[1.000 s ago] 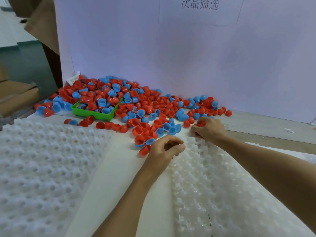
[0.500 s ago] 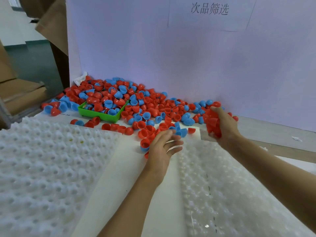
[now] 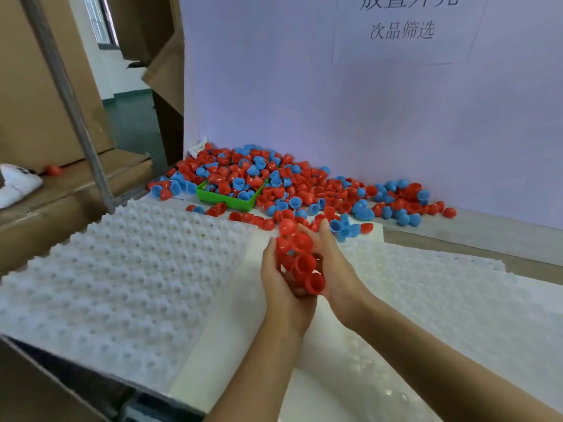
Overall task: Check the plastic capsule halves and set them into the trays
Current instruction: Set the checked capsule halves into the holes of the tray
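Both hands, left hand [image 3: 281, 287] and right hand [image 3: 338, 269], cup a bunch of red capsule halves [image 3: 300, 257] between them, trays [image 3: 122, 269] on either side.

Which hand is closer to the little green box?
Left. The left hand is just below and right of the green box; the right hand sits farther right. Both cup red capsule halves between them.

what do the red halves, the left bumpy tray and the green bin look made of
Red halves: glossy moulded plastic, judging by their highlights. Left bumpy tray: matte white, probably foam or thin formed plastic; hard to tell. Green bin: smooth, opaque rigid plastic, with straight walls.
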